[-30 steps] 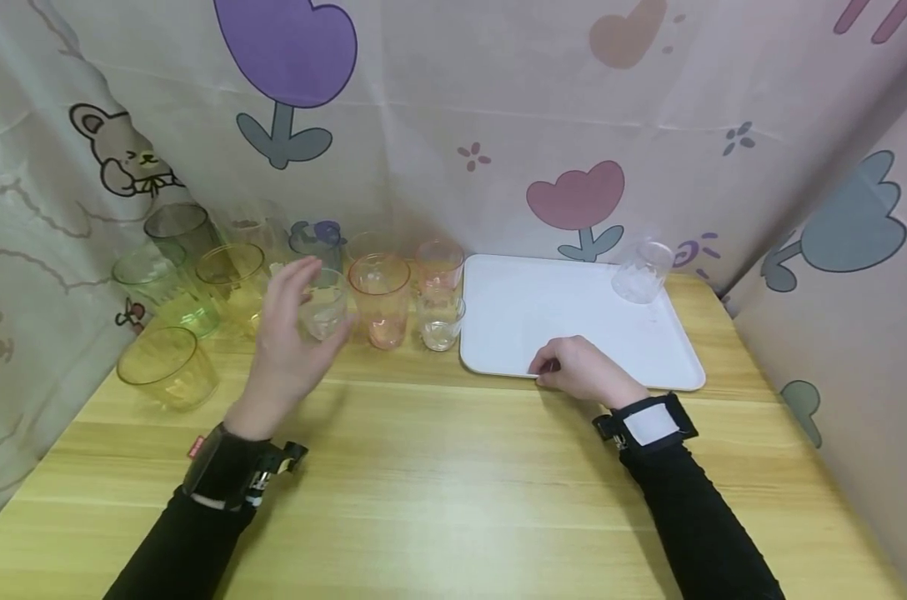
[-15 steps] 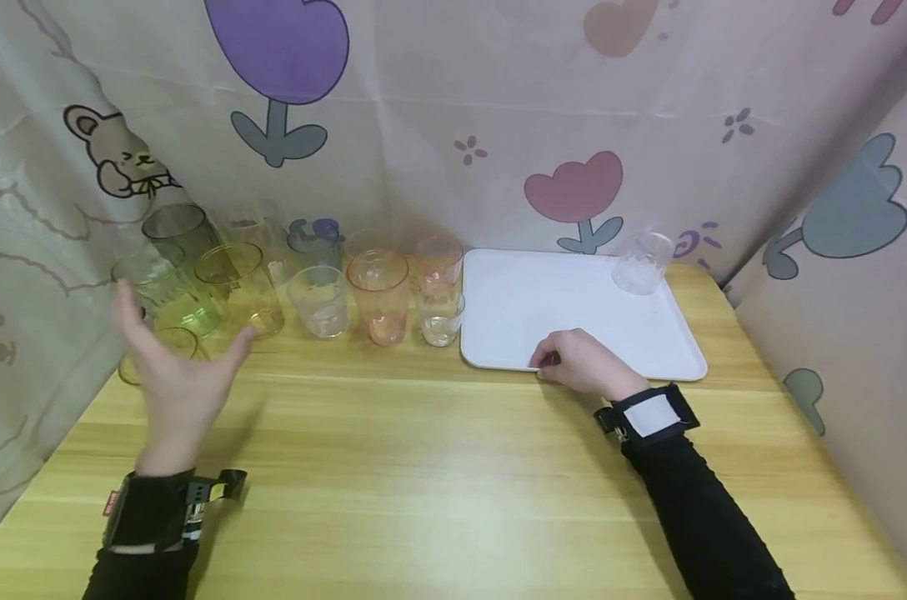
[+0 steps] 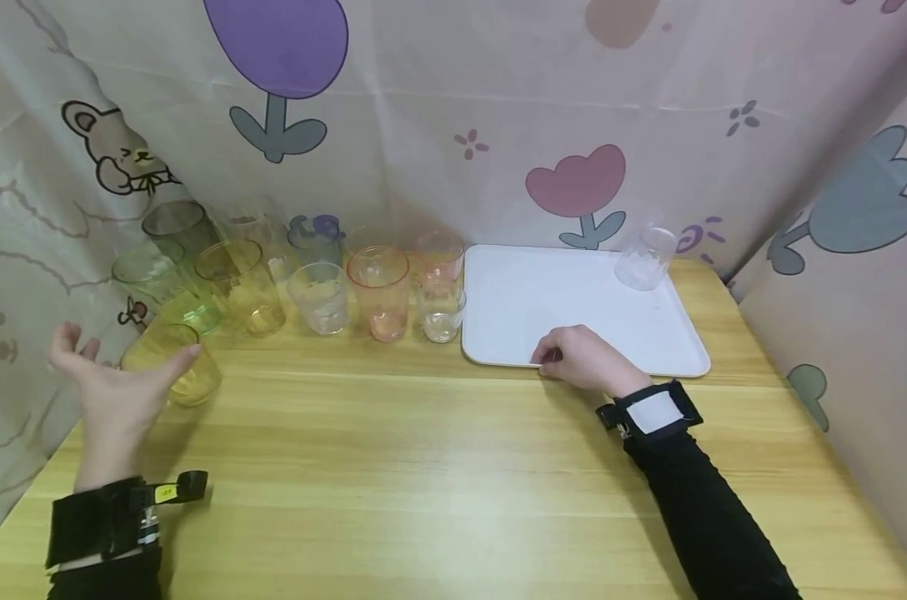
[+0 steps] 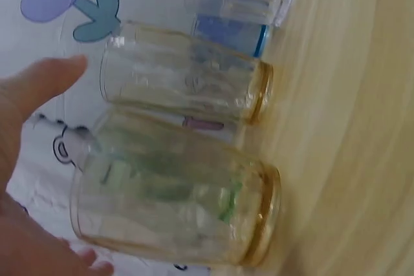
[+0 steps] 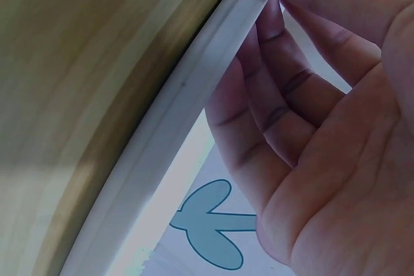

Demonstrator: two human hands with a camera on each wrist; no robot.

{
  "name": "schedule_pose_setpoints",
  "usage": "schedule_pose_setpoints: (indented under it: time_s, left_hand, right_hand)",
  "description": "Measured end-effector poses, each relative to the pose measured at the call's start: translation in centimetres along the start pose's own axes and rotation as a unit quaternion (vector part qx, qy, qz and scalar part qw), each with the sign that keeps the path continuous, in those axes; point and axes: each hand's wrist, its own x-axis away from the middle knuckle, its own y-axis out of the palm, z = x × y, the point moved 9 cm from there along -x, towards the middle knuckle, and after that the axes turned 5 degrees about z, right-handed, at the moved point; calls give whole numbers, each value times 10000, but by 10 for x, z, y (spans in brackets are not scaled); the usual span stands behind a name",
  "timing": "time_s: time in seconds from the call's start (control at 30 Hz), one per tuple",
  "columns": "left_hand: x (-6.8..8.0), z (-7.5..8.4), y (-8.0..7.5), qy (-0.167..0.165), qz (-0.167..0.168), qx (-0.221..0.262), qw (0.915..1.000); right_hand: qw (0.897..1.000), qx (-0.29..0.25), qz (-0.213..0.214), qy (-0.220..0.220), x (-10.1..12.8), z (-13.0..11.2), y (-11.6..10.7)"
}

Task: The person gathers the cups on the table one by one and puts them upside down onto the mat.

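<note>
In the head view my left hand (image 3: 116,400) hovers at the table's left side, thumb and fingers spread apart around a yellow glass (image 3: 198,371). In the left wrist view this yellow glass (image 4: 168,198) stands upright between thumb and fingers, with a gap showing at the thumb. Behind it stand a green glass (image 3: 191,312) and a taller amber glass (image 3: 254,300). My right hand (image 3: 584,362) pinches the front rim of a white tray (image 3: 521,308); the right wrist view shows the fingers (image 5: 259,108) curled over the tray's rim (image 5: 152,140). A clear glass (image 3: 643,262) stands on the tray's far right corner.
Along the back stand several more glasses: a dark grey one (image 3: 176,225), a blue one (image 3: 314,246), a clear one (image 3: 322,300), an orange-pink one (image 3: 382,292) and a clear mug (image 3: 442,317) close to the tray's left edge. A printed curtain (image 3: 423,100) borders the table.
My left hand has moved left and toward the near side, from the clear glass in the row to the yellow glass. The right hand stays at the tray's rim.
</note>
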Motion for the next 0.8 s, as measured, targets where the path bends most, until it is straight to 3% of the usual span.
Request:
schedule_pose_setpoints:
  time_s: [0.13,0.2,0.37,0.43,0.5,0.8]
  left_hand:
    - [-5,-14,2,-74,-580,-381,9976]
    - [-9,-20,3,56,-999,-548,9935]
    - [-16,-34,9,498,-2015,-1292,9697]
    - [-18,-36,11,672,-2146,-1542,9621]
    - [-19,-38,13,731,-2195,-1545,9605]
    - [-17,-39,11,746,-1904,-1372,9692]
  right_hand:
    - [10000,-15,-32,4,0,1,0]
    - [10000,-38,-38,19,0,1,0]
    - [10000,-74,-52,-4,-1,1,-1]
    - [10000,-75,-59,14,-1,2,0]
    - [9999,-94,-68,32,-1,2,0]
    - [10000,-66,-48,39,-2,3,1]
